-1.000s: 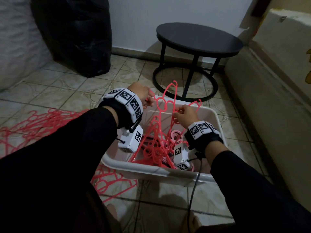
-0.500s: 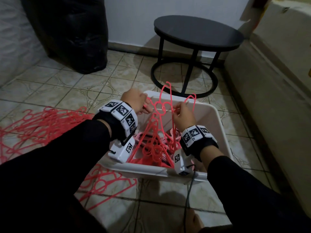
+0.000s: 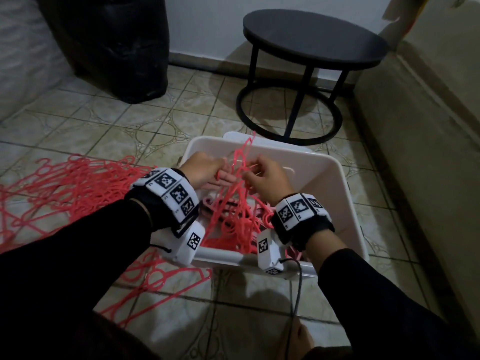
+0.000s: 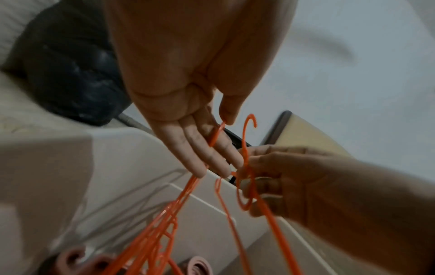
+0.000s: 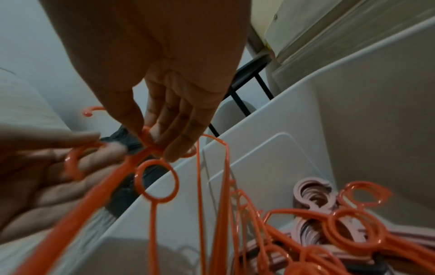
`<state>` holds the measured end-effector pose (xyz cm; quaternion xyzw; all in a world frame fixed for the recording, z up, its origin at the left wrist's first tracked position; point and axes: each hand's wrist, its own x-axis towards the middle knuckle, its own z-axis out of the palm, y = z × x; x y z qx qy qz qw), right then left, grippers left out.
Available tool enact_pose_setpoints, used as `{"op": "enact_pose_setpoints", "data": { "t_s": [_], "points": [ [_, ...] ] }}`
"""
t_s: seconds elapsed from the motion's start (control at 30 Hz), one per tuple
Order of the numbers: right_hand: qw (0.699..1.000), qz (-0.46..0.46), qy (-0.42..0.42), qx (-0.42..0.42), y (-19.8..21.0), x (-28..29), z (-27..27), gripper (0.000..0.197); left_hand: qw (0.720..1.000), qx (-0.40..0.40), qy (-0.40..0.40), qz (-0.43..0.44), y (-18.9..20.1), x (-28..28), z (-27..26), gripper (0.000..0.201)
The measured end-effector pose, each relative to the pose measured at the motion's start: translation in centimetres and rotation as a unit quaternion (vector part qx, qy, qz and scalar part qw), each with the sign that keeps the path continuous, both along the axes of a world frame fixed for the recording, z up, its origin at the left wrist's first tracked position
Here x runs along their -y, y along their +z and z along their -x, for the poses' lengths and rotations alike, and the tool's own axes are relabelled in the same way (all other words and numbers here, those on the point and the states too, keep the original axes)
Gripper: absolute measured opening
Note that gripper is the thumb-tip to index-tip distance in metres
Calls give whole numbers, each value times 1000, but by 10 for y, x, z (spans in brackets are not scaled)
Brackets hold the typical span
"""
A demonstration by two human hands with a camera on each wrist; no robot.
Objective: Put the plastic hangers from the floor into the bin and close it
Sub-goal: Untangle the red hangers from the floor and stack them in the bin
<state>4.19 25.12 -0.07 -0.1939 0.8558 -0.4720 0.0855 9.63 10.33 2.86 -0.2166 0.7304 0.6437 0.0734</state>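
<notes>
Both hands (image 3: 205, 170) (image 3: 267, 179) pinch red hangers (image 3: 240, 203) above bin (image 3: 345, 203).

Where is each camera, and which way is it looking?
Head: worn on the head, looking down at the white bin and tiled floor; both forearms, left hand and right hand show.
Left wrist: looks along the left hand's fingers pinching red hangers.
Right wrist: looks along the right hand's fingers into the bin.
All three share the held hangers and the bin.
</notes>
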Motion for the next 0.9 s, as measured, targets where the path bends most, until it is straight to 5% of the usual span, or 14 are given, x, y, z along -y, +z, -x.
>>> {"op": "enact_pose_setpoints", "data": {
  "t_s": [0.17, 0.37, 0.63, 0.9],
  "points": [
    [997, 54, 12, 44, -2, 14, -15, 18, 998, 46, -7, -39, 5, -3, -6, 56],
    [989, 110, 53, 81, 3, 21, -15, 12, 999, 21, 31, 23, 6, 0, -2, 15],
    [982, 146, 40, 116, -10, 19, -2, 14, 989, 75, 55, -117, 12, 12, 5, 41],
    [976, 158, 42, 141, -7, 35, -2, 14, 995, 32, 42, -90, 11, 14, 13, 30]
  ]
}}
